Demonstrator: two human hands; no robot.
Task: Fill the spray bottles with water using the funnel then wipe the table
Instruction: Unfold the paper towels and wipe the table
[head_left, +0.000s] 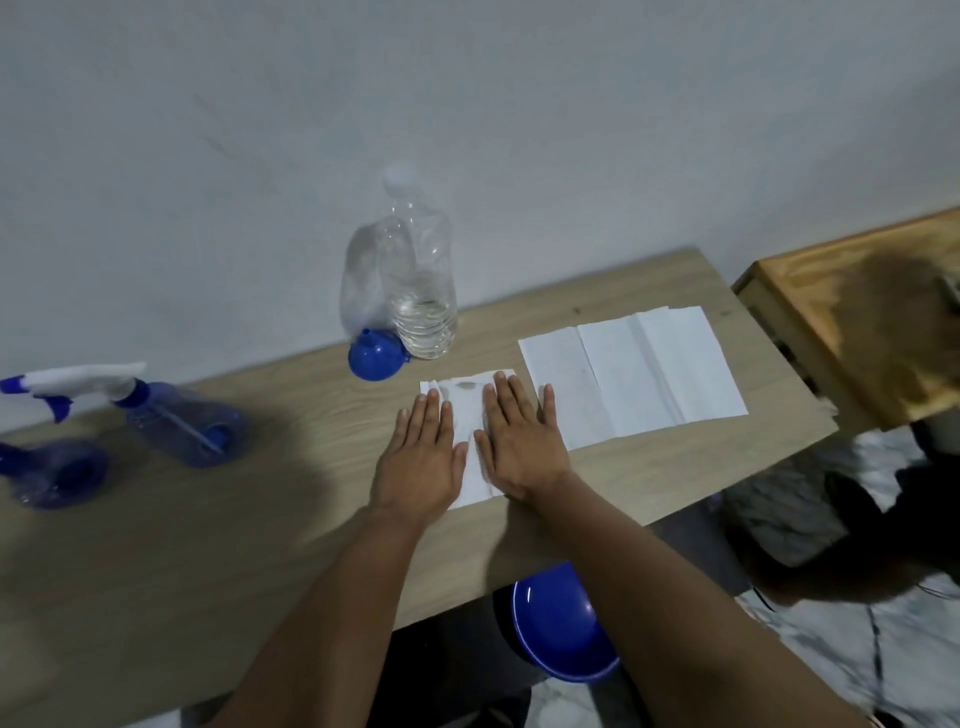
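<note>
My left hand (422, 457) and my right hand (519, 441) lie flat, side by side, fingers spread, pressing a folded white paper towel (467, 410) onto the wooden table (208, 545). The towel has a small damp stain near its far edge. Two blue spray bottles stand at the left: one with a white trigger head (176, 415), another (52, 467) partly cut off by the frame edge. A blue funnel (376, 356) lies on its side beside a clear water bottle (421, 291) that is about a third full, at the back by the wall.
A larger unfolded white paper sheet (634, 374) lies right of my hands. A blue bowl-like object (558, 623) sits below the table's front edge. A second wooden surface (857, 317) stands at the right, past the table's end. Dark items lie on the floor.
</note>
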